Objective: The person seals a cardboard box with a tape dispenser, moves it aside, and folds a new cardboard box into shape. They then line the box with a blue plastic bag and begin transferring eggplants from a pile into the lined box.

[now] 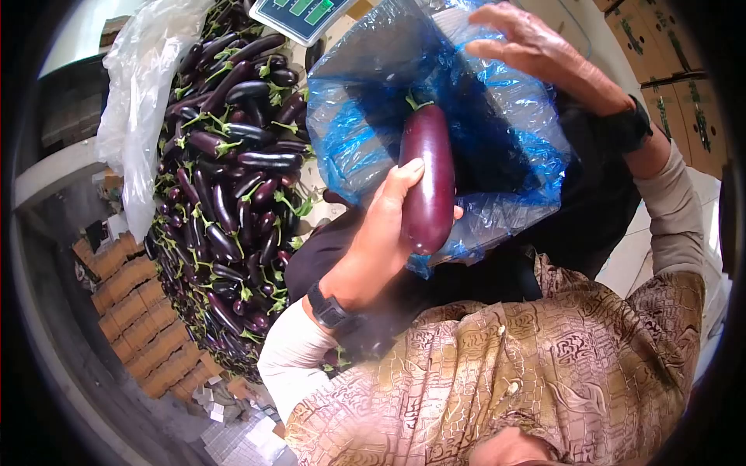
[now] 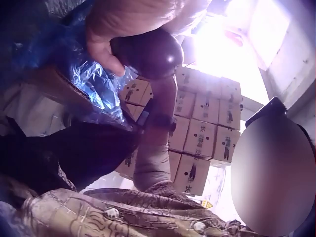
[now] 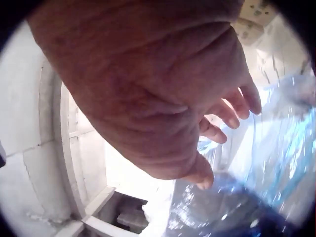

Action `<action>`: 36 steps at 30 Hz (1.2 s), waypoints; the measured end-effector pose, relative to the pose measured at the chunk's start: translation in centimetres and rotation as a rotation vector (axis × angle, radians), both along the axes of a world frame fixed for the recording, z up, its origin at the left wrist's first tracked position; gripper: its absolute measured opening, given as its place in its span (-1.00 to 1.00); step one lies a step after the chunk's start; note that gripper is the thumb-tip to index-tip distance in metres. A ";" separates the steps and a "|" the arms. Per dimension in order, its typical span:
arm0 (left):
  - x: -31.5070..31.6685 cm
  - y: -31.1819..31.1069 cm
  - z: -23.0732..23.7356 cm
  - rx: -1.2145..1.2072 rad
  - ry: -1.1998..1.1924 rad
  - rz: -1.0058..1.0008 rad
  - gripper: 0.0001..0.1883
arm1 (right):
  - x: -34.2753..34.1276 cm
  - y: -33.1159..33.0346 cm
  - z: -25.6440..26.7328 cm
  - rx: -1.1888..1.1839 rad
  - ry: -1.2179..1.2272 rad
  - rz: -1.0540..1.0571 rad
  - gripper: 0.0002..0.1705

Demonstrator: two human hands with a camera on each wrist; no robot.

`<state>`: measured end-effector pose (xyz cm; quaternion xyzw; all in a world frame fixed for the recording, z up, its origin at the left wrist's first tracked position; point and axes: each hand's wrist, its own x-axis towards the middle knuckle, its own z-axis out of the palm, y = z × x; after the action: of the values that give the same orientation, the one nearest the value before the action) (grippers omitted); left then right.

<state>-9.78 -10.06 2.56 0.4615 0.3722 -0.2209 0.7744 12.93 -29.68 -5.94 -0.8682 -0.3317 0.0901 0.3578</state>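
Note:
A large purple eggplant (image 1: 429, 179) with a green stem is gripped by the left hand (image 1: 385, 225), thumb across its side, over the near edge of a blue plastic bag (image 1: 513, 147). In the left wrist view the eggplant's rounded end (image 2: 160, 54) shows beneath the left hand (image 2: 133, 19). The bag gapes wide, its inside dark. Above the bag's far right edge hovers the right hand (image 1: 544, 62), fingers spread and holding nothing. The right wrist view shows the right hand's fingers (image 3: 229, 116) apart over the bag (image 3: 281, 153).
A long heap of eggplants (image 1: 225, 179) lies left of the bag. Clear plastic sheeting (image 1: 144, 101) hangs along the heap's left side. A scale display (image 1: 299, 15) stands at the top. Stacked cartons (image 1: 664, 46) are at the right, flattened cardboard (image 1: 148, 318) at lower left.

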 end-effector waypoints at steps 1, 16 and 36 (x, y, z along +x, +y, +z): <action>0.2 0.0 0.0 0.000 0.048 -0.001 -0.52 | 0.7 -0.3 -2.2 0.004 -0.275 -0.108 -0.14; 6.2 -3.3 -16.3 -0.006 -0.140 -0.098 -0.45 | -0.3 1.4 -4.3 -0.214 0.340 -0.032 0.37; 8.1 -5.9 -28.3 0.782 -0.387 -0.482 0.11 | -0.6 1.3 -5.1 -0.358 0.457 -0.007 0.28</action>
<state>-1.68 -15.99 -25.75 0.8229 0.1595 -0.1477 0.5250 12.31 -28.37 -11.02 -0.8760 -0.2182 0.3392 0.2645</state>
